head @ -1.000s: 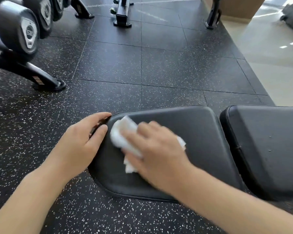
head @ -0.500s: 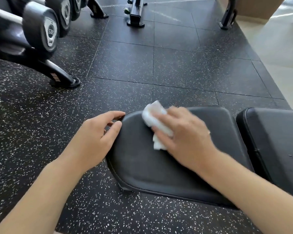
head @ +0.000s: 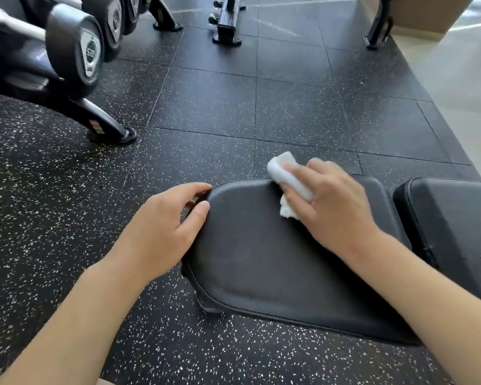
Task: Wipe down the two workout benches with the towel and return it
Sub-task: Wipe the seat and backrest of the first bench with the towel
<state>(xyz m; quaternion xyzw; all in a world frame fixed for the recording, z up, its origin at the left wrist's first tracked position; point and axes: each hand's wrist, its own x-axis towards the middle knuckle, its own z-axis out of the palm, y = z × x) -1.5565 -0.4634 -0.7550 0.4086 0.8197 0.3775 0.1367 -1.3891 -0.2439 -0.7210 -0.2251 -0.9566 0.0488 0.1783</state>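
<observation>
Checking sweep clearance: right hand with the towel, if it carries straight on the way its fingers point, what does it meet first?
The right hand points up-left, pressing the towel at the bench pad far edge. Straight on, it leaves the pad; beyond that only speckled floor shows. The dumbbell rack sits further left, probably off that line, though depth is unclear.

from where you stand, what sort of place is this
Most likely a gym's free-weight area. A rack of dumbbells stands at far left, the floor is speckled black rubber tiles, and a padded black bench is being wiped with a white towel.
</observation>
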